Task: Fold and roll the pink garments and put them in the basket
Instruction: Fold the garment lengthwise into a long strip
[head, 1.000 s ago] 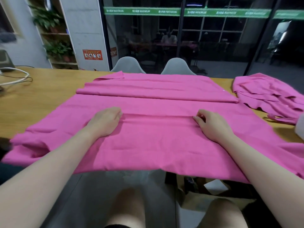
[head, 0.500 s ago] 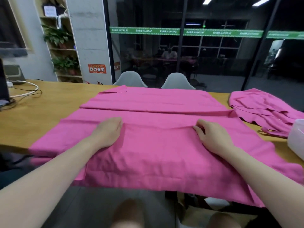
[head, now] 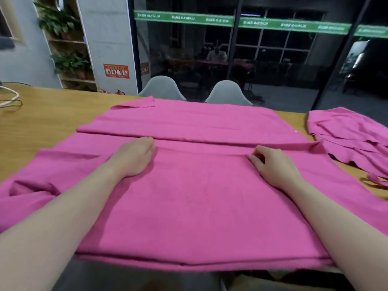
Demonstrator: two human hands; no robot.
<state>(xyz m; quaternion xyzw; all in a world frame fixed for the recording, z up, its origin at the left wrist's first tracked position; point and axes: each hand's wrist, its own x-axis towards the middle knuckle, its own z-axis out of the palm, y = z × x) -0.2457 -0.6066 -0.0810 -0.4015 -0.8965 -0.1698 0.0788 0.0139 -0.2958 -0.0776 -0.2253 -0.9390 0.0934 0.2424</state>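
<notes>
A large pink garment (head: 199,196) lies spread across the wooden table (head: 42,122). Its far part is folded toward me into a flat band (head: 189,122). The near part is folded away from me, and its folded edge runs close to that band. My left hand (head: 134,157) grips this edge on the left, fingers curled over it. My right hand (head: 273,164) pinches the same edge on the right. A second pink garment (head: 352,137) lies crumpled at the far right of the table. No basket is in view.
Two grey chairs (head: 161,89) stand behind the table's far edge, in front of a glass wall. White and black cables (head: 10,99) lie at the far left of the table. The near hem of the garment hangs over the table's front edge.
Both hands have carried the near fold's edge away from me, until it almost meets the far folded band. The camera has tipped, and the white container at the right has left the view.
</notes>
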